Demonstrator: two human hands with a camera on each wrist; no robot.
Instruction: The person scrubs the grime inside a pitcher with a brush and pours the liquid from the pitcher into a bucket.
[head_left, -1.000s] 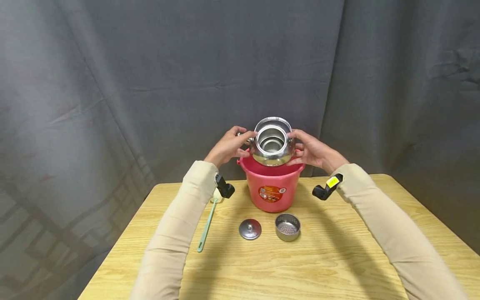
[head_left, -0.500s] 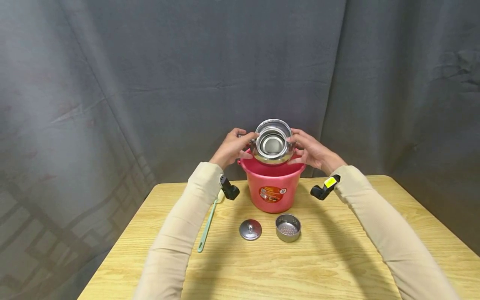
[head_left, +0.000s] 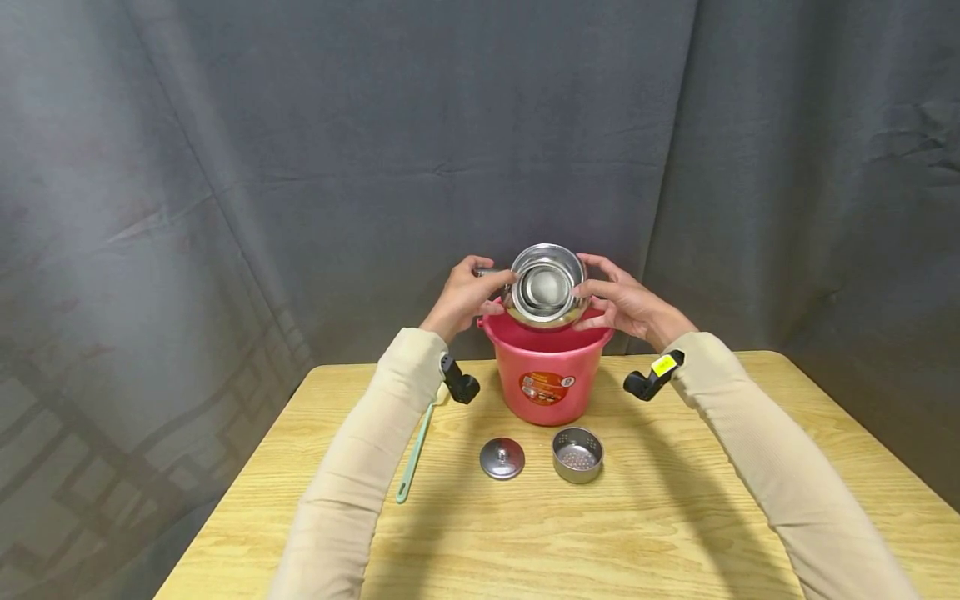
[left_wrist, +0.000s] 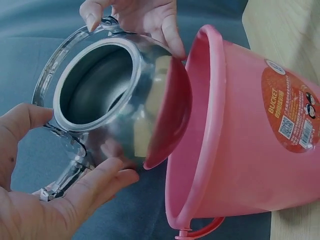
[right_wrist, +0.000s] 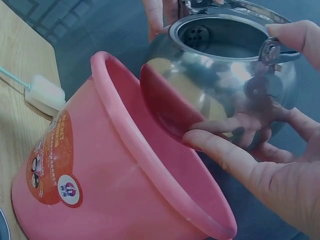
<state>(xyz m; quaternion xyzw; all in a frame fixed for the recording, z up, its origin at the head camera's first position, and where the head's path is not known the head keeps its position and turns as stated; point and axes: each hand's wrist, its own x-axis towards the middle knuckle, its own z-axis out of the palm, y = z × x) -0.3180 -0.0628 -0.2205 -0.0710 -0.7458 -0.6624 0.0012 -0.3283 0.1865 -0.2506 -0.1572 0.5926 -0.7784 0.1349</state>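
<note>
A shiny stainless steel teapot (head_left: 542, 320), lidless, hangs tilted over the mouth of a pink bucket (head_left: 551, 354), its round opening facing the head camera. My left hand (head_left: 463, 298) grips it on the spout side; in the left wrist view the spout (left_wrist: 67, 177) lies along that palm. From the opposite side my right hand (head_left: 628, 307) holds the body, thumb near the handle's hinge and fingers (right_wrist: 220, 150) underneath. Holes behind the spout show inside the pot in the right wrist view. No liquid can be made out.
On the wooden table (head_left: 637, 533) lie a small metal lid (head_left: 502, 458) and a perforated strainer basket (head_left: 577, 471), both before the bucket. A green-handled brush (head_left: 414, 454) with a white sponge head (right_wrist: 45, 94) lies left of it. A grey curtain (head_left: 420, 125) hangs behind.
Between my hands the teapot has tipped so that its opening faces the head camera more squarely, and its arched handle has sunk a little. The bucket, lid and basket stay put.
</note>
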